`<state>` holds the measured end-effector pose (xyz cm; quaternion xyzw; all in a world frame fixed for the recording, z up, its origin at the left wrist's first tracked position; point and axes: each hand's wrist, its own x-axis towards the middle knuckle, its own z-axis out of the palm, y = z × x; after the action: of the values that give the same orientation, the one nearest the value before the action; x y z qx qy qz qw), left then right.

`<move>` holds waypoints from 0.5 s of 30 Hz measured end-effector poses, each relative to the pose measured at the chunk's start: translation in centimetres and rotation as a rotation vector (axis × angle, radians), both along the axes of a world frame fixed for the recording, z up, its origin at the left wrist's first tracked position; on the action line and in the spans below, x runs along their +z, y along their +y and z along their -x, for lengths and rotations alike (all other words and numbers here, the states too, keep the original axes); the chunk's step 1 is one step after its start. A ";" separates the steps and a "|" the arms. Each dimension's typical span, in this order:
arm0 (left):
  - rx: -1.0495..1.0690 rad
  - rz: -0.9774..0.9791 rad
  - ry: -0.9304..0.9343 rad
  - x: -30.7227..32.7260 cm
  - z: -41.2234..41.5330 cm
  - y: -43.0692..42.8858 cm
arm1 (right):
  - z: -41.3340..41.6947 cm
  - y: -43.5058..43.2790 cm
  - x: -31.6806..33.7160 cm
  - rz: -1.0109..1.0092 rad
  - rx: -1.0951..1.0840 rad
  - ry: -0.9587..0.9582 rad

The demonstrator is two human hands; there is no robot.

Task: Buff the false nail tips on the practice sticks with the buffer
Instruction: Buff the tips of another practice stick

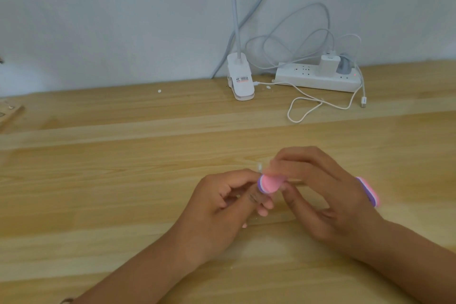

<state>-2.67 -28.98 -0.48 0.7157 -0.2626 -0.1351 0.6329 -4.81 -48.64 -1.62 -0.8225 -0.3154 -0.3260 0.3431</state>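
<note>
A pale wooden table (123,180) with long grain lines runs up to a plain grey-white wall (98,20). At its far edge stand a white clip lamp (240,81) and a white power strip (318,79) carrying a plugged-in charger (327,64), and a loose white cable (306,108) loops over the wood in front of them. Near the middle of the table both hands meet just above the surface. The right hand (328,200) has its fingers curled over the buffer (269,184), gripping it across its middle so that only the two ends show. One rounded end, pink-faced with a purple edge, sticks out past the fingertips toward the left hand. The other end comes out beyond the outer edge of the hand on the far right. The buffer's long axis therefore lies roughly left to right across the table, dipping a little toward the right, with its pink face turned up toward the camera at the left end. The left hand (222,207) is closed, thumb and forefinger pinched together right against the buffer's left end. A small clear piece, apparently the nail tip (259,166), pokes up just above that pinch, touching or nearly touching the buffer. It is too blurred to tell its shape or which way it points, and the stick under it is hidden in the fingers.
</note>
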 end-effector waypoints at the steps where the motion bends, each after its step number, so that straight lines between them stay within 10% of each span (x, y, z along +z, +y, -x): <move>1: 0.003 -0.002 -0.004 0.0 0.0 0.0 | 0.0 0.0 0.0 -0.005 -0.012 0.009; 15: 0.045 0.006 -0.027 -0.1 0.0 -0.1 | -0.1 0.3 -0.1 -0.013 -0.077 -0.016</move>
<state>-2.65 -29.12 -0.61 0.7214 -0.2554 -0.1102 0.6342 -4.67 -48.34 -1.67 -0.8291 -0.2842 -0.3477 0.3331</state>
